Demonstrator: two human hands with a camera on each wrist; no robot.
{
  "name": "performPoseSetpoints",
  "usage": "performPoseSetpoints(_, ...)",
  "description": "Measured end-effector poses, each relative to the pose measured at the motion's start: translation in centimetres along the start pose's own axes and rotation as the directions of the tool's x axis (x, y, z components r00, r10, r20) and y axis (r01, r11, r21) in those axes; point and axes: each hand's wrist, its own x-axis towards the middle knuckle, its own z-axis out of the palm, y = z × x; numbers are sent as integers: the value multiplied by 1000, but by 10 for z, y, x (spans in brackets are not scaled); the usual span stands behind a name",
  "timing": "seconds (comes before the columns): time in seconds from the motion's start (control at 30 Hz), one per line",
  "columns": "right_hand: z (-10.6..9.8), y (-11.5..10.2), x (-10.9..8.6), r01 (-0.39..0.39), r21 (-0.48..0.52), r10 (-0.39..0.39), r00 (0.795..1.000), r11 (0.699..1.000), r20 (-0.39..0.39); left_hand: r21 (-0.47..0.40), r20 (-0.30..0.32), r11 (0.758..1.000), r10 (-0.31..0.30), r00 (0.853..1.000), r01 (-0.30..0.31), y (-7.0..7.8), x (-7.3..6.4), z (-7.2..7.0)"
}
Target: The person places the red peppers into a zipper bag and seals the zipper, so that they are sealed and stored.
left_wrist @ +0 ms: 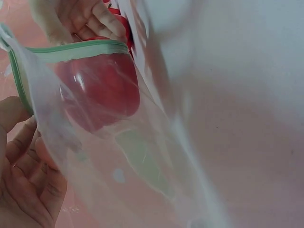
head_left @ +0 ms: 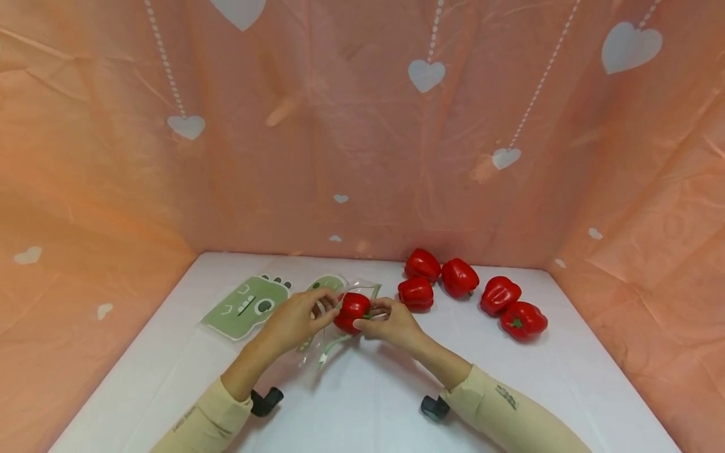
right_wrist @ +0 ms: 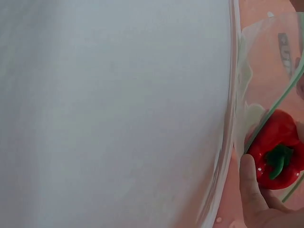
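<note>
A red bell pepper point(head_left: 352, 309) with a green stem sits at the mouth of a clear zip bag point(left_wrist: 71, 51), its lower part inside the film in the left wrist view. My right hand point(head_left: 399, 327) grips the pepper near its stem end, thumb and fingers on either side. With its fingers curled at the green-edged opening, my left hand point(head_left: 297, 316) holds the bag's rim. The right wrist view shows the pepper's green stem point(right_wrist: 279, 159) facing out of the opening, right beside my thumb.
Flat on the white table point(head_left: 351, 415) at the left lies another bag with a green cartoon monster point(head_left: 240, 308). Several red peppers point(head_left: 460, 278) lie at the back right. Pink cloth with hearts point(head_left: 362, 157) hangs behind and along both sides.
</note>
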Motion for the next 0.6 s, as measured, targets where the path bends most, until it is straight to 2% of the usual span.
performPoseSetpoints(0.13,3,1,2,-57,73,57,998,996,1,-14,12,1000,-10,1000,10,-1,-1,0)
performPoseSetpoints(0.3,6,3,4,-108,115,107,994,988,14,-25,25,1000,-16,1000,16,-1,-2,0)
performPoseSetpoints(0.6,7,3,6,-106,78,105,994,991,18,-6,21,1000,29,999,-29,-3,-1,1)
